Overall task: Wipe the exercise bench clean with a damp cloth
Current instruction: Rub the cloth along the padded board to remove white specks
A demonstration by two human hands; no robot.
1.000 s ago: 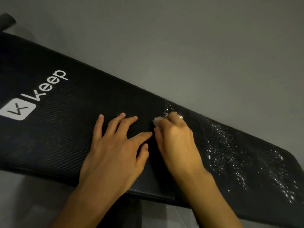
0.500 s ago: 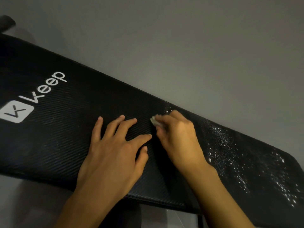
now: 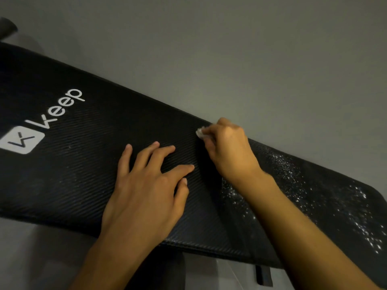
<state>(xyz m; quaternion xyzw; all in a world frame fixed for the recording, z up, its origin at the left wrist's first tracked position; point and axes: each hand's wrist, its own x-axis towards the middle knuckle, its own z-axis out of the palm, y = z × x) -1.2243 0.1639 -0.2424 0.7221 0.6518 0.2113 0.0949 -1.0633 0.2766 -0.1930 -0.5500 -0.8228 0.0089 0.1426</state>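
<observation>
Beside white specks (image 3: 289, 164) on the bench (image 3: 83, 174), right hand (image 3: 228, 149) pinches cloth (image 3: 200, 132), left hand (image 3: 144, 191) flat.

Most of cloth (image 3: 200, 132) hidden in right hand (image 3: 228, 148); bench (image 3: 83, 174) cut off L & R edges, forearms (image 3: 314, 248) at btm.

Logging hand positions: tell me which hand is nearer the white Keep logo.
Left. The left hand rests flat on the bench beside the Keep logo; the right hand grips the cloth farther along.
</observation>
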